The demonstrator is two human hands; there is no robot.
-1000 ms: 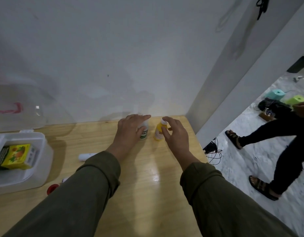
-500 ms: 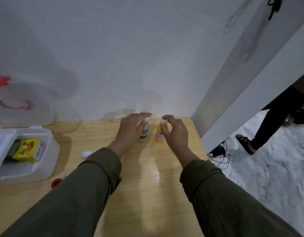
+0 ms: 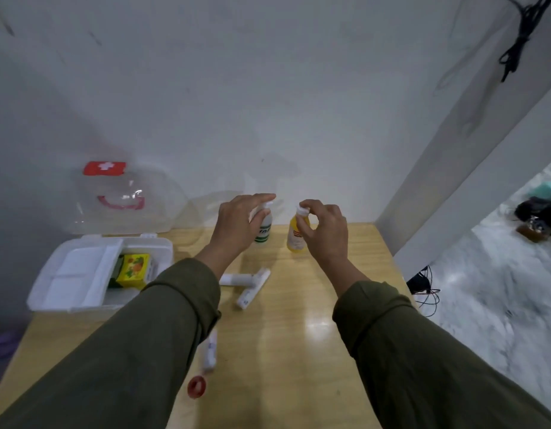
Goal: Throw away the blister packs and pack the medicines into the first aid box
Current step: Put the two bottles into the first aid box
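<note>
At far left we note the first aid box, lid raised, a yellow carton inside. White tubes lie on the wooden table. The left hand grips the white-and-green bottle. The right hand pinches the yellow bottle by its cap.

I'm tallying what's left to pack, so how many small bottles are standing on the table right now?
2. A white bottle with a green label in the left hand, and a yellow bottle under the right hand. The sleeves may hide others.
</note>
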